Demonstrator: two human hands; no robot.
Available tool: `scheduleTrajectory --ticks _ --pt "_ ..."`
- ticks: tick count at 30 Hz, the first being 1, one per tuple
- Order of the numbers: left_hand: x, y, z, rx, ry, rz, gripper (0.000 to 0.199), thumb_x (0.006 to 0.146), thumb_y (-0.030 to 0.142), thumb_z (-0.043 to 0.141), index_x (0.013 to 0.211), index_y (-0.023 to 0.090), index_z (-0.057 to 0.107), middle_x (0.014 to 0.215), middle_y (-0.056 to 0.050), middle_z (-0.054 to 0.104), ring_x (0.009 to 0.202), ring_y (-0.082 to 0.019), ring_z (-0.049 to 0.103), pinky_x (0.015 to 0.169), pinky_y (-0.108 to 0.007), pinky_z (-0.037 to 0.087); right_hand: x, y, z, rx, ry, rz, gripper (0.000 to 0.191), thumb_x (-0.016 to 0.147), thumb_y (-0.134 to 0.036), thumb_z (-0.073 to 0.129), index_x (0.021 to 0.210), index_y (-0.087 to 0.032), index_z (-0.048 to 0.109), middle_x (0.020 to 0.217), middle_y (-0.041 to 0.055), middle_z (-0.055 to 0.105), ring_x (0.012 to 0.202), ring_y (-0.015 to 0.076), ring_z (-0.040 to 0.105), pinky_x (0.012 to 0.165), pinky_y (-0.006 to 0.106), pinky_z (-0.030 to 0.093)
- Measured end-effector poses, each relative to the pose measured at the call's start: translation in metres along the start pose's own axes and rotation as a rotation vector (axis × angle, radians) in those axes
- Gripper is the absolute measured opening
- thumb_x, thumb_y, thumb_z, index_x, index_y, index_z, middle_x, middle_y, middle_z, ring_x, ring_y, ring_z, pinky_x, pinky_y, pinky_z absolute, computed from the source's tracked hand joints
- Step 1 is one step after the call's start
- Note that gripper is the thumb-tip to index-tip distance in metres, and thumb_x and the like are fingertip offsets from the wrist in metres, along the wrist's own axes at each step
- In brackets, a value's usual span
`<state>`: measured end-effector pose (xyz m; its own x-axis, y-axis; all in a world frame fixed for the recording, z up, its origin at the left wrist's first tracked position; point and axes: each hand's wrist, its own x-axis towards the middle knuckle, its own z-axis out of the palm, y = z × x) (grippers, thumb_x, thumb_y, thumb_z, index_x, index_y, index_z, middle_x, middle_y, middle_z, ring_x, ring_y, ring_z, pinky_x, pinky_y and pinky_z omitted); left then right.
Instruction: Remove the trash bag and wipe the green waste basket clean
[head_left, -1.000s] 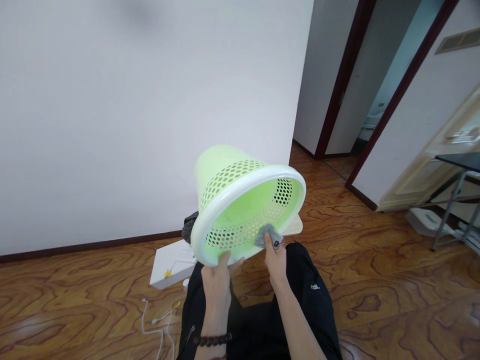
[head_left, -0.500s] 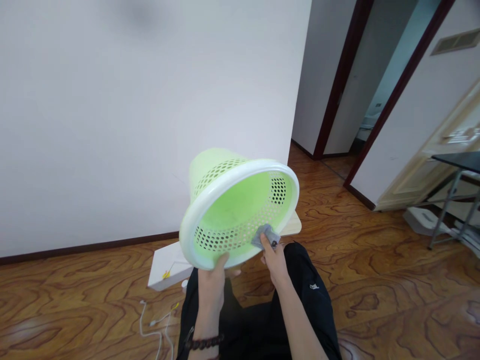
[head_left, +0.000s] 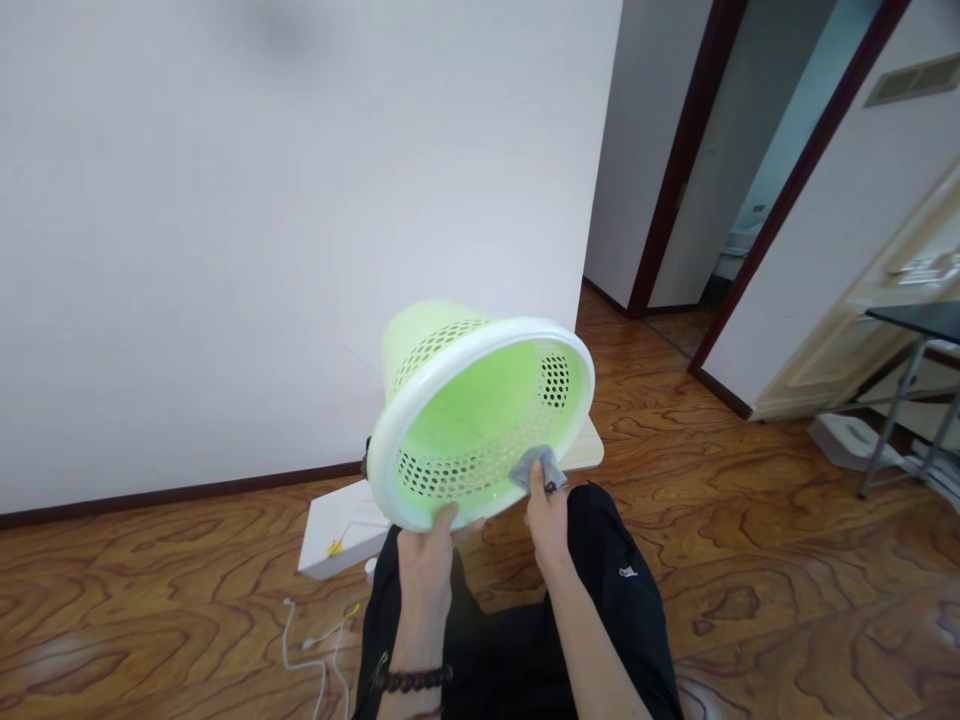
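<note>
A light green plastic basket (head_left: 465, 400) with rows of holes and a pale rim is tilted on its side, its mouth facing me. My left hand (head_left: 427, 545) grips the near rim, thumb inside and fingers under it. At the rim's lower right, my right hand (head_left: 546, 510) pinches a grey cloth (head_left: 536, 470) against the edge, thumb on top. The fingers beneath the rim are partly hidden.
A long white box (head_left: 337, 540) lies on the wood floor left of my legs, with a white cable (head_left: 300, 660) nearby. A pale board (head_left: 585, 448) lies behind the basket, close to the wall (head_left: 262, 250). A black-topped folding table (head_left: 919, 320) stands at the right.
The basket has shifted and turned very slightly. My right hand and the cloth have moved a little right along the rim; my left hand keeps its grip.
</note>
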<state>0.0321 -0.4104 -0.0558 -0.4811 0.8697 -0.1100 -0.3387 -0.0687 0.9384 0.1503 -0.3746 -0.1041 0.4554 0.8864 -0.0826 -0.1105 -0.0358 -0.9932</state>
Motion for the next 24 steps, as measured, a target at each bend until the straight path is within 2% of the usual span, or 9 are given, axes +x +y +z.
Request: scheduleTrajectory --ticks 3,6,9,12,15,19,24 --pt "0.001 -0.004 0.000 -0.026 -0.023 -0.012 0.042 0.064 0.018 0.069 0.105 0.012 0.060 0.106 -0.008 0.062 0.092 -0.023 0.061 0.074 -0.042 0.058 0.005 -0.002 -0.005 -0.049 0.054 -0.031 0.062 0.079 -0.061 0.047 0.103 -0.007 0.065 0.089 0.0147 0.069 0.095 0.0270 0.062 0.074 0.030 0.047" --pt "0.000 -0.009 0.003 -0.067 -0.039 -0.009 0.045 0.066 0.019 0.069 0.110 0.015 0.058 0.112 -0.007 0.061 0.096 -0.024 0.061 0.075 -0.039 0.058 -0.003 0.000 0.005 -0.075 0.016 -0.028 0.059 0.081 -0.058 0.044 0.108 -0.009 0.064 0.102 0.0146 0.067 0.105 0.0274 0.058 0.083 0.032 0.045" --pt "-0.002 -0.011 0.005 -0.094 -0.065 0.018 0.047 0.069 0.020 0.068 0.114 0.018 0.057 0.116 -0.008 0.059 0.099 -0.023 0.060 0.074 -0.036 0.058 -0.014 0.001 0.018 -0.071 -0.087 0.004 0.054 0.082 -0.056 0.045 0.108 -0.012 0.065 0.104 0.0127 0.067 0.107 0.0273 0.057 0.085 0.033 0.044" --pt "-0.005 -0.010 0.006 -0.063 -0.067 0.025 0.048 0.068 0.021 0.069 0.114 0.017 0.057 0.115 -0.009 0.060 0.095 -0.023 0.061 0.070 -0.035 0.059 -0.016 0.002 0.021 -0.041 -0.072 -0.034 0.052 0.082 -0.053 0.047 0.111 -0.013 0.063 0.106 0.0117 0.067 0.106 0.0265 0.058 0.086 0.033 0.044" --pt "-0.006 -0.007 0.007 0.011 -0.051 -0.002 0.051 0.064 0.020 0.072 0.113 0.015 0.057 0.112 -0.010 0.061 0.088 -0.023 0.064 0.065 -0.034 0.060 -0.009 0.005 0.014 -0.004 -0.018 -0.110 0.054 0.082 -0.051 0.048 0.117 -0.011 0.058 0.111 0.0123 0.064 0.107 0.0256 0.056 0.088 0.033 0.043" --pt "-0.001 -0.006 0.005 0.049 -0.046 -0.049 0.051 0.059 0.018 0.075 0.107 0.011 0.059 0.109 -0.013 0.063 0.084 -0.026 0.065 0.057 -0.036 0.060 0.003 0.010 0.001 -0.013 -0.041 -0.117 0.054 0.082 -0.051 0.048 0.116 -0.010 0.058 0.114 0.0126 0.062 0.109 0.0263 0.054 0.089 0.034 0.041" --pt "0.009 -0.013 -0.003 0.053 0.010 -0.105 0.042 0.060 0.016 0.074 0.100 0.008 0.062 0.103 -0.015 0.066 0.081 -0.026 0.066 0.058 -0.038 0.060 0.003 0.007 -0.008 -0.037 -0.044 -0.134 0.055 0.083 -0.051 0.048 0.118 -0.009 0.054 0.115 0.0147 0.061 0.110 0.0254 0.053 0.092 0.034 0.039"
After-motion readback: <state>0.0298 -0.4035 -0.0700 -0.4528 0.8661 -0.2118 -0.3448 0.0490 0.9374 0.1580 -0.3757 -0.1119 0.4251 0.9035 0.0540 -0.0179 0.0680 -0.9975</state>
